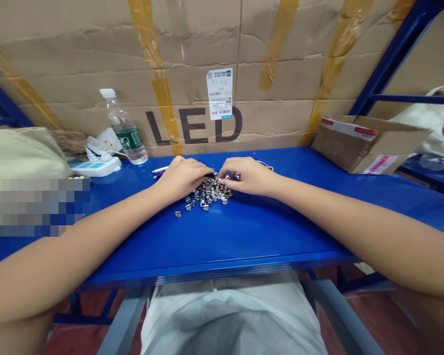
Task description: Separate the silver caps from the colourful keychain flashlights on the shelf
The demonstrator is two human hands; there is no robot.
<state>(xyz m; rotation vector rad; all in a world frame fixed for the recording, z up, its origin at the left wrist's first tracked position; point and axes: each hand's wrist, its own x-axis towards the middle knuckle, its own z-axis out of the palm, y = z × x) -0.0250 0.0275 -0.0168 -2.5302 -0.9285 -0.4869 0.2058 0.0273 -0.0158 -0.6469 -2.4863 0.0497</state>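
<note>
A pile of several small silver metal parts (207, 195) lies on the blue table (244, 231) in front of me. My left hand (183, 175) rests on the pile's left side with fingers curled down over the pieces. My right hand (246, 175) lies on the right side, its fingertips pinched at the pile's top. What either hand grips is too small to make out. A few loose pieces sit apart at the pile's near left.
A water bottle (126, 129) and a white power strip (96, 166) stand at the back left beside a beige bag (18, 153). A pen (159, 170) lies behind my left hand. An open carton (362, 143) sits at the right. Taped cardboard marked LED (194, 125) backs the table.
</note>
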